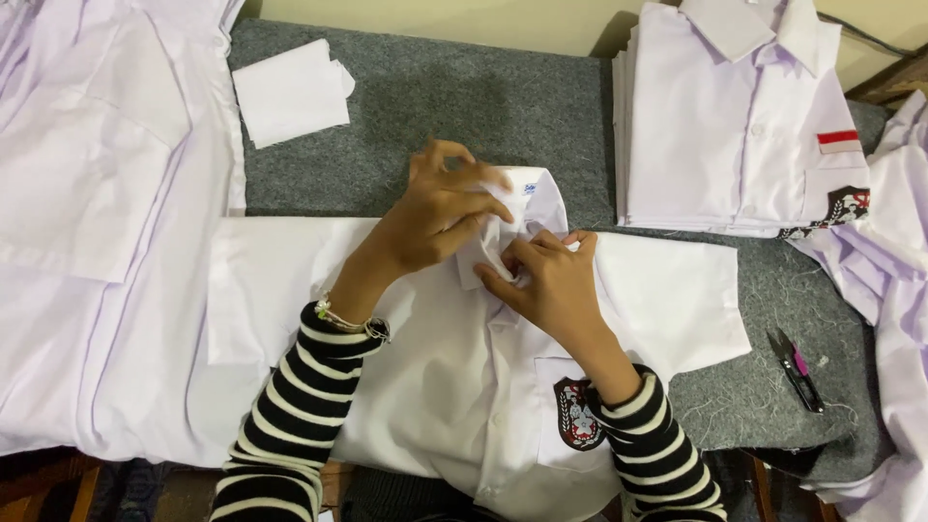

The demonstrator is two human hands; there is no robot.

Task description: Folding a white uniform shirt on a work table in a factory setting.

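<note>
**Two hands at a shirt collar**

A white shirt (435,358) lies flat on the grey mat (483,106). The left hand (435,217) and right hand (551,280) both pinch its collar (527,208). A dark shield-shaped badge (577,414) sits on the pocket. A stack of folded shirts (725,126) has a small red-and-white label (838,141). Small snips (795,367) lie nearby.

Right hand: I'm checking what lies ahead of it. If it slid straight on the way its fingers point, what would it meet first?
The right hand points up-left, fingertips already on the shirt collar. Just beyond is the left hand, probably the first obstacle, though depth is unclear.
</note>
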